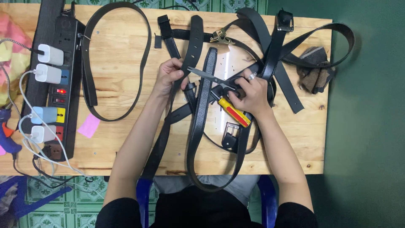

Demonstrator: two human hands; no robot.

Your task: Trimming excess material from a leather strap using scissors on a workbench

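Observation:
My left hand (pixel 170 75) pinches a black leather belt strap (pixel 193 42) near the middle of the wooden table (pixel 118 139). My right hand (pixel 252 93) grips black-handled scissors (pixel 209 76), whose blades point left and touch the strap beside my left fingers. A yellow and red screwdriver (pixel 234 112) lies under my right hand. Several other black belts cross the table, one long strap (pixel 202 114) running down over the front edge toward my lap.
A black power strip (pixel 63 84) with several white chargers lies along the left edge. A looped belt (pixel 116 63) sits beside it, with a pink paper slip (pixel 89 126) below. A brass buckle (pixel 220 38) and a brown cloth (pixel 315 69) lie at the top and right.

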